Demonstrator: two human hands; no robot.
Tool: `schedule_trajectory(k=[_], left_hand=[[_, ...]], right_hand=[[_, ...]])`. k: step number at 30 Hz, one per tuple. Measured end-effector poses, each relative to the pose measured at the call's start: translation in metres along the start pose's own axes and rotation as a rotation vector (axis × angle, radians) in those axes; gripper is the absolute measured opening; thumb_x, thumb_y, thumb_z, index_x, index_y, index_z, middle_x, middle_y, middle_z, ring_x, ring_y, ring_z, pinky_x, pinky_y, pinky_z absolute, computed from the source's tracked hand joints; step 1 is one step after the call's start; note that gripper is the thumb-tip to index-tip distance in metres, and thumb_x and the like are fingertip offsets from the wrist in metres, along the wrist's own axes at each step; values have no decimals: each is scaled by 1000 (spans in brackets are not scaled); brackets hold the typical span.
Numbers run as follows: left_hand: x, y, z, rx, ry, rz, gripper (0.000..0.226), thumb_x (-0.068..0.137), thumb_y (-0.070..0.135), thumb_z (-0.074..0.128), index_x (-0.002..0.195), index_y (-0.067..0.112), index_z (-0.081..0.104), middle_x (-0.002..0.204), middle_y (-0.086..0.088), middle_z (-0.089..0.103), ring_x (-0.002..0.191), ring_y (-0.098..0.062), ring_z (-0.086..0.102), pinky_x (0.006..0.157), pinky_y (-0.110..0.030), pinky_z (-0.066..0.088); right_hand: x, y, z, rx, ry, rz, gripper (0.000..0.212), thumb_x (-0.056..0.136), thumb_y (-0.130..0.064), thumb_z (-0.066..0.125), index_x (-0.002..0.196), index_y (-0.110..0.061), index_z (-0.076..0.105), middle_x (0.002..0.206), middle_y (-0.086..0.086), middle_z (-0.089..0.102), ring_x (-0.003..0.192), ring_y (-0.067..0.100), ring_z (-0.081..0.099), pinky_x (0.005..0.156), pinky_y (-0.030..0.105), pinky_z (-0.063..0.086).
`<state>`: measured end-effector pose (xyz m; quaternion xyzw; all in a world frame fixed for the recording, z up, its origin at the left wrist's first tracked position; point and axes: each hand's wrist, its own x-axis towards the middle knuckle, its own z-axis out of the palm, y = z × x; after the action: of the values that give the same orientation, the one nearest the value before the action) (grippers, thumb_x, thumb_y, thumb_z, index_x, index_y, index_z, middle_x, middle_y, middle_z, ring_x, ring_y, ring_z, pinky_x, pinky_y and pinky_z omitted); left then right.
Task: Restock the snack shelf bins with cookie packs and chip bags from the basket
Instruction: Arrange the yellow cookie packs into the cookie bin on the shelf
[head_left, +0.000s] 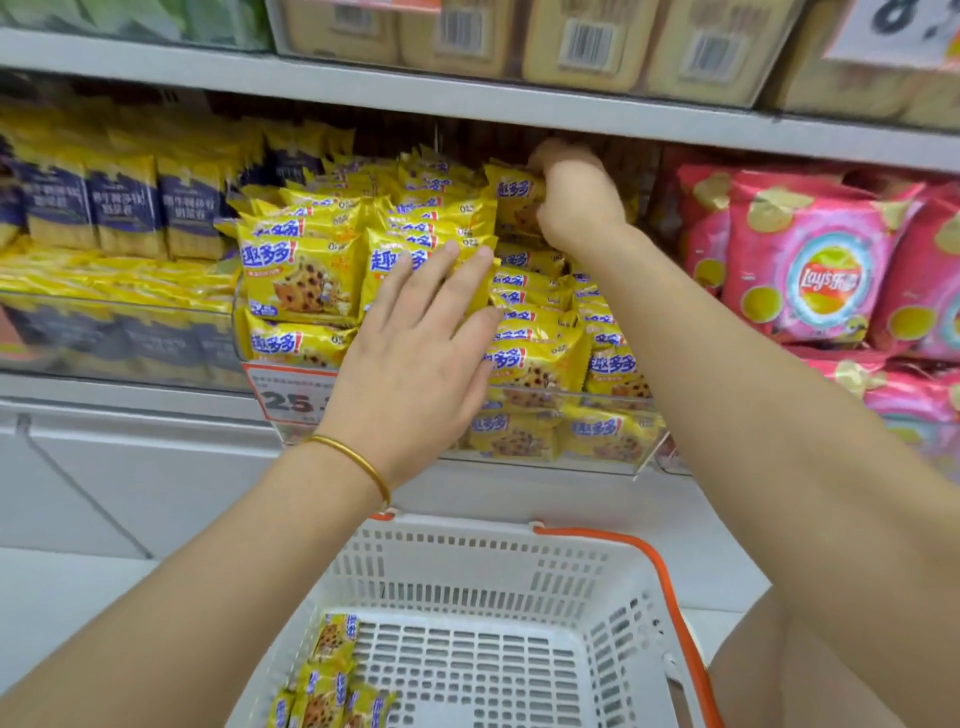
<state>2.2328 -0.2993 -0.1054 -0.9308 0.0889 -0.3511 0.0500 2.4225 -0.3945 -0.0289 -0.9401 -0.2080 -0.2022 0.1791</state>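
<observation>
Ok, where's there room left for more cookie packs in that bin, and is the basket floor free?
In the bin, a dark gap shows at the right rear, under the upper shelf beside the chip bags, where the right hand grips a pack. The basket floor is bare right of the leftover cookie packs. Left front, under the left hand, is crowded.

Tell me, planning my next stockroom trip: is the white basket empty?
Nearly empty: a few yellow cookie packs lie in the left corner of the white basket; the rest of its visible floor is bare.
</observation>
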Motion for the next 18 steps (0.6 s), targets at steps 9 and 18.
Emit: schedule_trajectory(k=[9,18], left_hand=[[2,-1,2,20,-1,-10,35,85,27,46,111,12,63,146,-13,40,136,-34,34,111,-52,25],[-1,-5,-1,-2,-49,26,36,86,28,43,110,10,63,147,-14,39,138,-34,32,112,-50,21]], right_hand=[[21,4,18,-37,21,120,40,92,-2,51,130,-15,49,138,14,41,122,35,46,95,35,43],[13,-5,10,-262,-39,56,39,91,-3,48,128,-12,52,136,12,44,133,34,27,95,40,40]])
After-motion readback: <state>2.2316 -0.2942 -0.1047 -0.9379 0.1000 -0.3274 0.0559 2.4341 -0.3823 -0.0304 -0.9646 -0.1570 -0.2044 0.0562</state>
